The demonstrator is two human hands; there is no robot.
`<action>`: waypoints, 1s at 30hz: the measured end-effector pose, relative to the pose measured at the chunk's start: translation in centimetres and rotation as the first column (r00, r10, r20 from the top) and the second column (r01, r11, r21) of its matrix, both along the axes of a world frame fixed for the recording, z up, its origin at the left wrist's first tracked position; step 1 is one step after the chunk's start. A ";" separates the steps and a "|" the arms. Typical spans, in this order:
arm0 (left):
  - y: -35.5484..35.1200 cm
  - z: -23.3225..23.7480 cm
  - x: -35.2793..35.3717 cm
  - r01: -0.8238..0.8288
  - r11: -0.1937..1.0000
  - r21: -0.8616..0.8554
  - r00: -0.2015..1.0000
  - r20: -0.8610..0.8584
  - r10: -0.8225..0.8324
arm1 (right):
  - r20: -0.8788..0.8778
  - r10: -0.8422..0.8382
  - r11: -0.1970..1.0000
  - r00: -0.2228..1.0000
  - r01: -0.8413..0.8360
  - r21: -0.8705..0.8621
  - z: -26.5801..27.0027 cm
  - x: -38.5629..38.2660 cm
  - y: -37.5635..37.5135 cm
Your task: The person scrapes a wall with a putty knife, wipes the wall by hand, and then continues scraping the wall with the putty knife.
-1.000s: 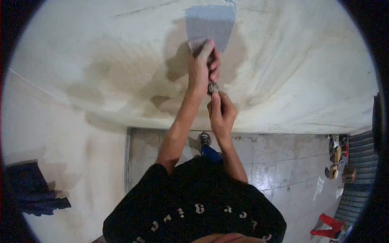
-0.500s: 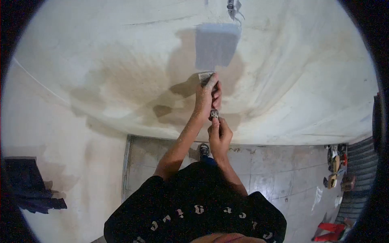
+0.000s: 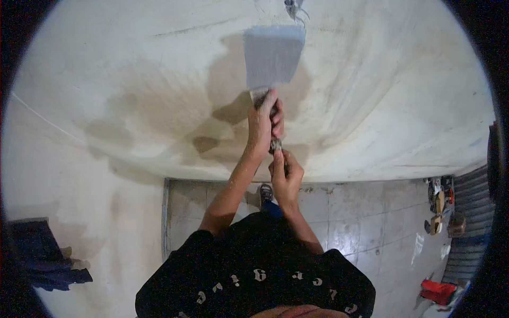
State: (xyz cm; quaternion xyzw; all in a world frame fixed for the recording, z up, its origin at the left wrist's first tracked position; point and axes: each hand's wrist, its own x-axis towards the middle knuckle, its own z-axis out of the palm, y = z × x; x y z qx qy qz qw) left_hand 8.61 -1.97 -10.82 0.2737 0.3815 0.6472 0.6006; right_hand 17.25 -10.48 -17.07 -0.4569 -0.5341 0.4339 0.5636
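My left hand (image 3: 262,119) is closed around a putty knife (image 3: 258,97), whose flat pale blade points up at the wall. The blade's edge lies just below a smooth grey patch (image 3: 273,55) on that wall. Lower down, my right hand (image 3: 287,177) pinches a small dark, putty-smeared thing (image 3: 275,146) between thumb and fingers. Its upper end meets the heel of my left hand, and I cannot tell what kind of tool it is. White dust speckles the left thumb and forearm.
Wires poke from a hole (image 3: 290,8) above the patch. Dark clothing (image 3: 42,254) hangs at left. On the tiled floor (image 3: 344,222), shoes (image 3: 436,222) and a red item (image 3: 438,291) lie along the right side, beside a ribbed shutter (image 3: 469,228).
Both hands and the putty knife sit slightly further left and higher in view, as does the wall patch. The thing in my right hand now overlaps the left wrist more.
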 end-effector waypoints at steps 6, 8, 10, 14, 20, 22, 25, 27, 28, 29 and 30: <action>-0.2 -0.4 -0.5 0.033 0.999 -0.002 0.999 0.002 -0.033 | 0.008 -0.006 1.000 1.000 0.007 -0.019 0.7 -0.6 -0.7; 0.1 0.1 -0.6 0.028 0.999 0.022 1.000 0.003 -0.029 | 0.006 -0.004 1.000 1.000 0.004 0.007 0.7 -0.6 -0.1; -0.1 1.1 -0.5 0.025 0.999 0.021 1.000 -0.003 -0.025 | -0.006 0.016 1.000 1.000 -0.016 0.005 0.5 -0.6 0.4; 0.1 1.7 -0.5 -0.013 1.000 0.027 1.000 -0.022 0.014 | 0.001 -0.017 0.998 1.000 0.017 0.052 1.6 -0.8 0.0; 0.5 2.5 -0.4 0.015 1.000 0.027 1.000 0.004 -0.016 | -0.042 0.004 1.000 0.999 -0.003 0.027 1.8 -0.8 0.7; 1.7 3.7 -0.6 0.055 0.990 0.128 0.998 -0.018 -0.053 | -0.023 0.002 0.995 1.000 0.000 0.102 2.0 -0.6 2.3; 2.7 1.6 -1.1 0.115 0.993 0.011 0.993 -0.025 -0.115 | -0.022 0.011 0.994 1.000 -0.009 0.113 0.9 0.0 2.9; 2.0 -3.4 -2.4 0.238 0.968 0.075 0.962 -0.152 -0.225 | 0.044 -0.003 0.994 0.999 -0.002 0.110 -3.4 1.1 2.8; 0.6 -6.5 -2.5 0.228 0.974 0.001 0.955 -0.192 -0.224 | 0.078 -0.008 0.995 0.997 0.000 0.102 -6.0 2.2 2.3; -0.3 -12.0 -3.2 0.282 0.954 -0.099 0.956 -0.054 -0.288 | 0.098 -0.009 0.999 0.995 0.004 0.052 -8.4 3.4 1.4; -1.3 -18.8 -4.2 0.348 0.917 -0.193 0.937 0.094 -0.336 | 0.118 -0.011 1.000 0.993 0.011 -0.004 -10.8 4.9 0.3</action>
